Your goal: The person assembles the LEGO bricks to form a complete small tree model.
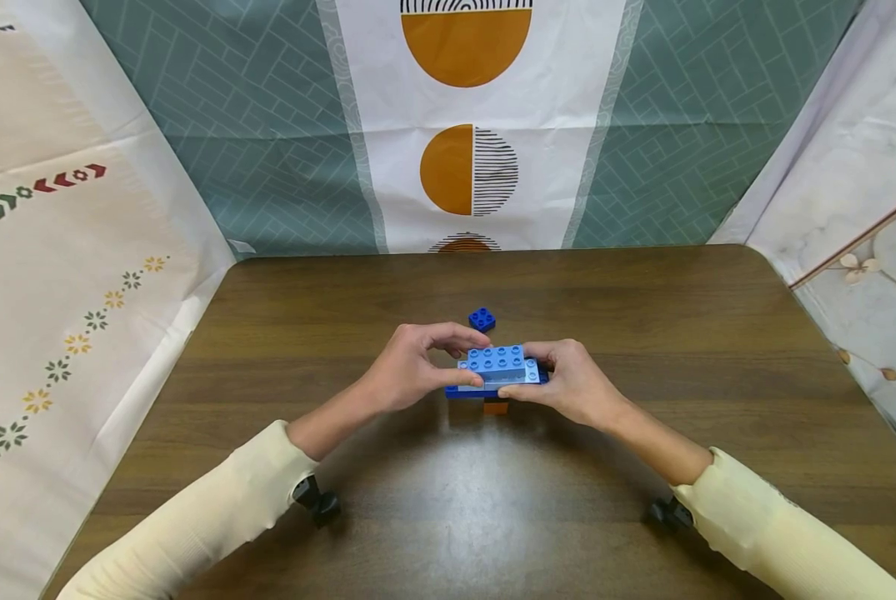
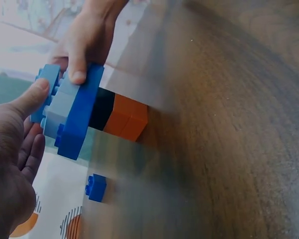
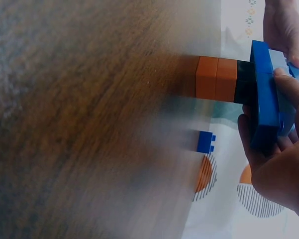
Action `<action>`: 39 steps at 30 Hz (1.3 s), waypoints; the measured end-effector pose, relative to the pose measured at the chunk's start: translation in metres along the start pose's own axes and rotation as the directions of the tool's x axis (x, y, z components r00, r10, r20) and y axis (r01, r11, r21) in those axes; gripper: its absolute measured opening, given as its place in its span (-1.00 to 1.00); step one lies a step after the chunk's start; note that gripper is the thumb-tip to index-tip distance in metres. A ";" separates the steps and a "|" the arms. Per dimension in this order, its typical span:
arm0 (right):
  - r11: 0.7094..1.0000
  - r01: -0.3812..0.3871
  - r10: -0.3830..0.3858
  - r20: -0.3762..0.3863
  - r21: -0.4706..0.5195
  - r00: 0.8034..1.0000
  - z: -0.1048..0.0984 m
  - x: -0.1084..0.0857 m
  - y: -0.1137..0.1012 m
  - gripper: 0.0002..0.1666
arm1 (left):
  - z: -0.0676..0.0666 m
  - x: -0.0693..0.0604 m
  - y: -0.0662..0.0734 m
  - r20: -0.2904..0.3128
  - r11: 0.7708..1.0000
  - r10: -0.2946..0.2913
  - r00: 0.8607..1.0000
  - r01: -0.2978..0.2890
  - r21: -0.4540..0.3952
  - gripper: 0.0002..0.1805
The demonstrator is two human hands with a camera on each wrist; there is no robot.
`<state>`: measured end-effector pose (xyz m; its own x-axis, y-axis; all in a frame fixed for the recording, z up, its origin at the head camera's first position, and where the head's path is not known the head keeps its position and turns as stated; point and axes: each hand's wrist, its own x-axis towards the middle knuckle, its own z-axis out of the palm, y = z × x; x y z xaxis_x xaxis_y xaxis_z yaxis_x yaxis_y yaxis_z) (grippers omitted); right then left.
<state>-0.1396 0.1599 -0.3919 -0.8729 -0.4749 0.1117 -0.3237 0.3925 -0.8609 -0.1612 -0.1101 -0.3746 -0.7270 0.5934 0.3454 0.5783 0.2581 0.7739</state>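
A stack of toy building bricks stands on the table. Orange bricks [image 2: 127, 117] form its base, then a black brick [image 2: 102, 107], a wider dark blue layer [image 2: 84, 117] and a light blue layer [image 2: 61, 107]. On top lies a medium blue brick [image 1: 496, 364] with studs up. My left hand [image 1: 410, 367] pinches this top brick, its thumb on the near side and fingers behind. From the right, my right hand [image 1: 571, 385] grips the wide layers, thumb on the near face and fingers behind and below. Part of the layers is hidden by the hands.
A small loose dark blue brick [image 1: 482, 319] sits on the wooden table [image 1: 305, 333] behind the stack. Patterned cloth [image 1: 267, 125] hangs along the far edge, with more cloth at both sides.
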 end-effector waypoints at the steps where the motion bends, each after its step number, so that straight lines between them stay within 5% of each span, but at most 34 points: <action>1: 1.000 -0.001 0.001 0.000 -0.001 1.000 0.000 0.000 0.000 -0.58 | 0.001 -0.001 0.000 -0.001 1.000 -0.001 1.000 0.001 -0.001 -0.50; 17: 1.000 -0.007 0.007 0.003 -0.001 1.000 0.001 0.000 0.000 -0.54 | 0.010 -0.009 0.002 -0.053 1.000 -0.005 0.999 0.005 0.008 -0.56; 31: 0.999 0.005 -0.006 -0.018 -0.040 1.000 -0.003 -0.005 -0.006 -0.39 | 0.016 -0.011 -0.006 -0.068 0.994 -0.061 0.996 0.054 -0.099 -0.59; 39: 0.996 0.088 -0.086 -0.096 0.021 0.992 -0.013 -0.010 -0.019 -0.61 | 0.017 -0.012 -0.007 -0.082 0.993 -0.080 0.993 0.072 -0.092 -0.59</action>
<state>-0.1291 0.1675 -0.3707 -0.8729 -0.4288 0.2327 -0.3918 0.3321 -0.8580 -0.1500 -0.1064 -0.3934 -0.7987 0.5062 0.3253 0.4882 0.2292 0.8421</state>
